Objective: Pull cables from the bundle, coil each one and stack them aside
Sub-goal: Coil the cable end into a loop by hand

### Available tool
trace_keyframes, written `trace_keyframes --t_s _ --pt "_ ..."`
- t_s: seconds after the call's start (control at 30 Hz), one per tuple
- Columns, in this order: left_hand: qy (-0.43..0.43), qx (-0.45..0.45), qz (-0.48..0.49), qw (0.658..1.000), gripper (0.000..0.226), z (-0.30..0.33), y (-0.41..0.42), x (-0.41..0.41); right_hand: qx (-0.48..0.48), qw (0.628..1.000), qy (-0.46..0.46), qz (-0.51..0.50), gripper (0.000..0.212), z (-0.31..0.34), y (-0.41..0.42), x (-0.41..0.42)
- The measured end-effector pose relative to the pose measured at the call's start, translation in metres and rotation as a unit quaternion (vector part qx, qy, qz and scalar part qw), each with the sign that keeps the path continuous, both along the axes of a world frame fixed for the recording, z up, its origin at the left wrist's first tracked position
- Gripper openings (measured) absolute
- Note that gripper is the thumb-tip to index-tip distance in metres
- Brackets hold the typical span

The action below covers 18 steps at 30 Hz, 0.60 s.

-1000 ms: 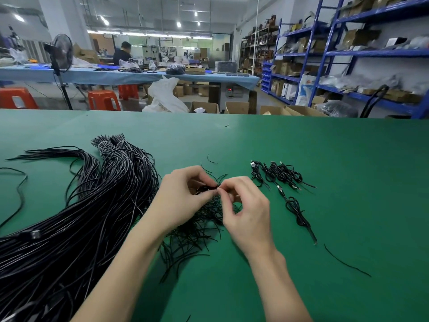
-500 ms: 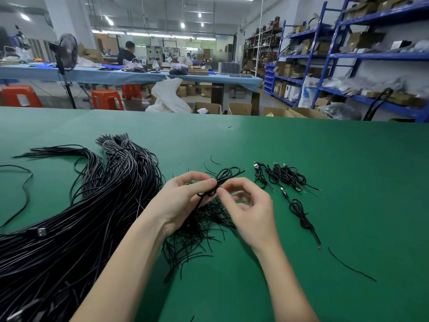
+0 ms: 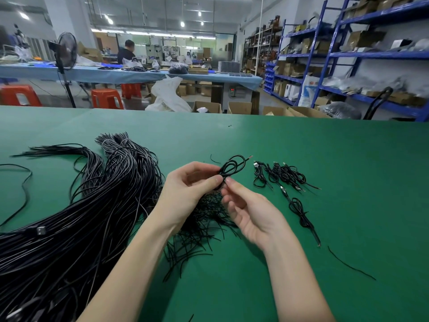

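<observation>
We see a wide green table [image 3: 325, 182], and on its left side a large bundle [image 3: 76, 217] of long black cables fanning from the near left corner toward the middle, with its bound ends pointing away from us. Just in front of our wrists lies a loose heap of short black ties [image 3: 199, 231], partly hidden under the hands. To the right, near but apart from the hands, sits a small stack of coiled cables [image 3: 281, 174], and one more coiled cable [image 3: 301, 214] lies nearer us beside it. A single stray tie [image 3: 350, 263] rests on the table at the right.

Above the heap, the left hand [image 3: 188, 194] has its thumb and fingers curled and pinches the waist of a small coiled cable [image 3: 232, 168]. The loops of that coil stand out beyond the fingertips, up and to the right, lifted off the table, with a bare end poking out at the far right. The right hand [image 3: 250, 212] lies palm up just below, fingers loosely curled; its fingertips meet the coil at the same pinched point, though we cannot tell whether they hold a tie there.
</observation>
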State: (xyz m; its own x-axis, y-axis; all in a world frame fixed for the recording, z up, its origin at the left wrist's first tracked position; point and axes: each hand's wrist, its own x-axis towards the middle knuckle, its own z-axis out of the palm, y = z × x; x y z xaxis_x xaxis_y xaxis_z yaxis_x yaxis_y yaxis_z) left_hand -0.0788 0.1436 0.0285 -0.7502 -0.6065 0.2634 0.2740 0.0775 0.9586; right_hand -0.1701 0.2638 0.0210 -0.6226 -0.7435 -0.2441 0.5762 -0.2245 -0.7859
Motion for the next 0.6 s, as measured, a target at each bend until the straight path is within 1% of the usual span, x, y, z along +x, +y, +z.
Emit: trace_keyframes --t_s 0.03,0.1,0.13,0.23,0.27,0.37,0.43,0.5,0.53,0.6 --pt "-0.002 -0.023 0.009 1.0 0.018 -0.0003 0.0008 -0.0007 -0.002 1.0 -0.011 0.004 0.012 0.0009 0.0002 0.0002" --pt "0.003 -0.036 0.019 0.999 0.018 -0.0011 0.0031 -0.0017 -0.009 0.999 -0.041 0.004 0.011 0.0019 -0.0001 0.0015" --pt "0.008 -0.034 0.021 0.999 0.017 -0.0016 0.0043 -0.0024 -0.013 0.998 -0.058 0.003 0.008 0.002 -0.0001 0.002" --pt "0.018 -0.032 0.015 0.999 0.017 -0.0032 0.0055 -0.0043 -0.02 0.995 -0.098 0.007 0.009 0.0027 0.0015 0.0024" --pt "0.02 -0.032 0.012 0.999 0.017 -0.0038 0.0058 -0.0048 -0.022 0.994 -0.107 0.008 0.006 0.0029 0.0024 0.0024" --pt "0.021 -0.033 0.004 0.999 0.017 -0.0052 0.0054 -0.0053 -0.034 0.991 -0.126 0.011 0.01 0.0042 0.0052 0.0029" --pt "0.018 -0.018 -0.001 1.0 0.016 -0.0055 0.0051 -0.0054 -0.044 0.991 -0.129 0.002 0.01 0.0045 0.0057 0.003" --pt "0.006 0.025 -0.007 1.0 0.013 -0.0048 0.0045 -0.0055 -0.056 0.992 -0.108 -0.027 0.008 0.0046 0.0045 0.0034" --pt "-0.005 0.052 -0.008 0.999 0.011 -0.0036 0.0043 -0.0056 -0.056 0.994 -0.077 -0.049 0.008 0.0038 0.0029 0.0039" --pt "-0.028 0.132 -0.018 0.991 0.009 0.0011 0.0036 -0.0066 -0.044 0.994 0.028 -0.097 0.01 0.0004 -0.0009 0.0038"
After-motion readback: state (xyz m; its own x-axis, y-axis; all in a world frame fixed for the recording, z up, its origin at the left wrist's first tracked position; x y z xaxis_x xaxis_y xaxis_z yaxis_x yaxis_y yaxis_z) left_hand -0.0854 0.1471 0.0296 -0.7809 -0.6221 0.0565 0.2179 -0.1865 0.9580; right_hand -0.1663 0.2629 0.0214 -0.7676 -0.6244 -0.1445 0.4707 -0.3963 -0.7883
